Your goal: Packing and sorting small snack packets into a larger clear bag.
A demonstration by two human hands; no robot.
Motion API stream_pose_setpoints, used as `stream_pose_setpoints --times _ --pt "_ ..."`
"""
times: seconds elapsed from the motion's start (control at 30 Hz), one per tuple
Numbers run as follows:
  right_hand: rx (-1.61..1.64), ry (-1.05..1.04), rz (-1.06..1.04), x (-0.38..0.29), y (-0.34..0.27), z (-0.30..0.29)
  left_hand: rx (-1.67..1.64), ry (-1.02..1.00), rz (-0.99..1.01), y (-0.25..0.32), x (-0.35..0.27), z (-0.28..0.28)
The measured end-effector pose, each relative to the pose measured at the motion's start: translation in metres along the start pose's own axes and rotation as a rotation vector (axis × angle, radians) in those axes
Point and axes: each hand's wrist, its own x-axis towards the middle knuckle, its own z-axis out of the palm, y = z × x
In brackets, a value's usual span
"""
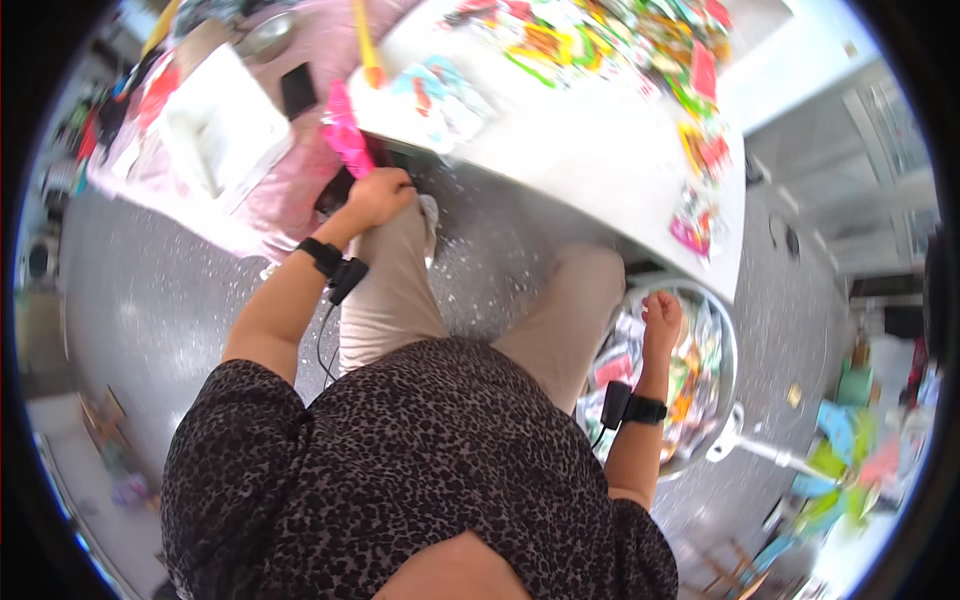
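My left hand [381, 196] lies over my left knee, fingers pointing right. A bright pink plastic item [349, 139] meets or passes behind its knuckles; whether the fingers hold it is hidden. Over a large round tub [731, 360] at my right side, my right hand [661, 313] is raised with its fingers curled, and nothing shows in them. Below that hand, the tub is filled with small wrapped packets [694, 375] in mixed colours. More colourful packets [555, 41] are heaped at the far side of the white table [570, 157] before me.
Blue-and-white packaging [442, 97] and a yellow stick-like tool [365, 45] lie at the table's left. Beside it, a pink cloth-covered surface [281, 202] bears a white box [225, 120] and a dark phone-like slab [298, 90]. A multicoloured fan [844, 476] stands right.
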Motion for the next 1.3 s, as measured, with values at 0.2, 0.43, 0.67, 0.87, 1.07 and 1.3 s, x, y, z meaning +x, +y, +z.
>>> stream_pose_setpoints --times 0.2,0.43,0.67,0.87,1.07,1.3 --pt "-0.542 -0.033 -0.688 0.008 -0.030 0.078 -0.004 0.012 -0.066 -0.010 -0.015 0.001" --pt "-1.045 -0.061 -0.870 0.005 -0.018 0.105 -0.133 0.113 -0.028 -0.013 -0.019 0.002" --pt "-1.018 -0.052 -0.827 0.013 -0.018 0.113 -0.154 0.434 -0.213 -0.052 -0.027 -0.068" --pt "-1.014 -0.040 -0.808 0.013 -0.022 0.114 0.252 0.666 -0.533 -0.160 -0.042 -0.118" --pt "-1.050 0.055 -0.855 0.018 -0.020 0.104 0.185 0.238 -0.715 -0.179 -0.039 -0.133" --pt "-1.113 0.068 -0.711 0.018 -0.022 0.091 0.162 0.312 -0.622 -0.204 -0.039 -0.126"
